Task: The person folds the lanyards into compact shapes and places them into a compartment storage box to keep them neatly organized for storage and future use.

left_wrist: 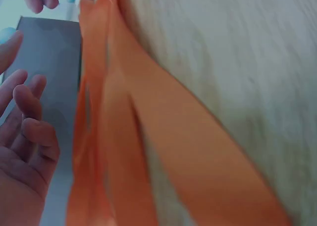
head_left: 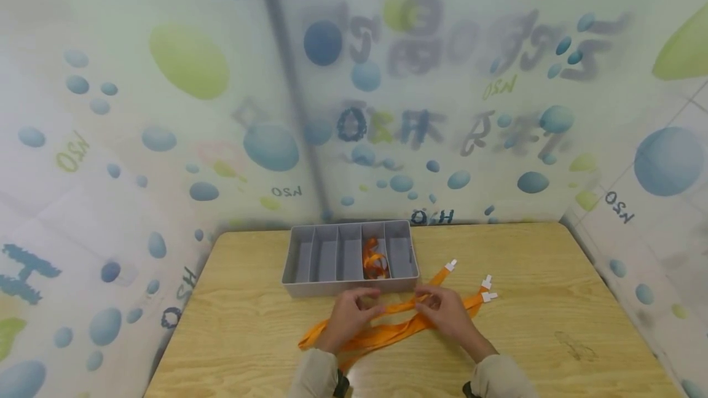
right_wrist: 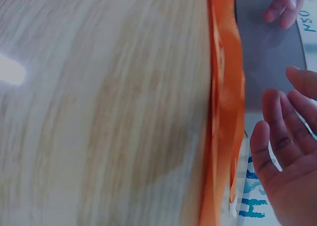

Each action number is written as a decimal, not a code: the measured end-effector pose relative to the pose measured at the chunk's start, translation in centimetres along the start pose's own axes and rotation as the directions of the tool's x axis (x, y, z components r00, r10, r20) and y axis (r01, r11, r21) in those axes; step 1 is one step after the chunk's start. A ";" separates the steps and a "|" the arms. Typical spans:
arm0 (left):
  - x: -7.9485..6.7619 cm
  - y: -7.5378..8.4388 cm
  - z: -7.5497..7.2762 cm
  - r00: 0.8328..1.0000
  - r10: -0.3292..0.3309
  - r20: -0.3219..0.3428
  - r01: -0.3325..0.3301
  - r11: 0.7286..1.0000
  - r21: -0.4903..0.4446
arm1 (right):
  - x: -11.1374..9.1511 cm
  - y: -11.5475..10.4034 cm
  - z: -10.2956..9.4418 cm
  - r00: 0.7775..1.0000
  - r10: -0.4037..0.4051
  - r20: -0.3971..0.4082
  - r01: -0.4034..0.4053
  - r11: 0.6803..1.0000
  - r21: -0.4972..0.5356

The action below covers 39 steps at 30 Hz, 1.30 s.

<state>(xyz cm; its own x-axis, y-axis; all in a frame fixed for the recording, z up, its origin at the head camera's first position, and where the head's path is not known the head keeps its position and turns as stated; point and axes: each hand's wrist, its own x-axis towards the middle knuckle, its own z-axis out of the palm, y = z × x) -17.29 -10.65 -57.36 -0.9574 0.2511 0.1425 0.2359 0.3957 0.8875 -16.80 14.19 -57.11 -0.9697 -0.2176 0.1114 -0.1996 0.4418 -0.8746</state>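
Observation:
Several orange lanyards [head_left: 381, 338] with white clips [head_left: 487, 290] lie bunched across the table in front of the box. My left hand [head_left: 351, 318] hovers over their left part, thumb and fingers loosely bent. In the left wrist view nothing shows between the left fingers [left_wrist: 37, 132], which are beside the orange bands [left_wrist: 124, 117]. Over the right part is my right hand [head_left: 445, 315], its fingertips overlapping an upper band in the head view. The right wrist view has these fingers [right_wrist: 280, 137] spread and relaxed, beside the lanyards [right_wrist: 228, 87].
Just beyond the hands stands a grey box [head_left: 321, 289] with several compartments. An orange lanyard [head_left: 376, 261] lies coiled in its second compartment from the right. The wooden table [head_left: 553, 300] meets a patterned curtain [head_left: 470, 140] at the back and sides.

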 end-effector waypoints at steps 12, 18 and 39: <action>-0.4 -1.9 0.1 0.994 -0.033 0.106 0.031 0.999 0.020 | 0.1 0.7 0.8 0.998 -0.055 0.035 0.055 0.998 -0.005; -0.6 -2.8 0.2 0.993 0.070 0.098 -0.074 0.997 0.036 | 0.2 1.0 1.2 0.997 -0.060 0.048 0.060 0.998 -0.012; -0.8 -2.5 0.5 0.992 0.055 0.109 -0.092 0.927 0.364 | 0.6 1.5 2.5 0.997 -0.024 0.077 0.036 0.987 -0.155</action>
<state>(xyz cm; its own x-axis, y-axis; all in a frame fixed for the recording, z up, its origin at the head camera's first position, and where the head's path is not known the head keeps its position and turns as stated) -17.02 -11.43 -59.92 -0.9189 0.3677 0.1428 0.3671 0.6650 0.6504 -17.32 12.55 -59.51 -0.9508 -0.2945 0.0961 -0.2540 0.5633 -0.7863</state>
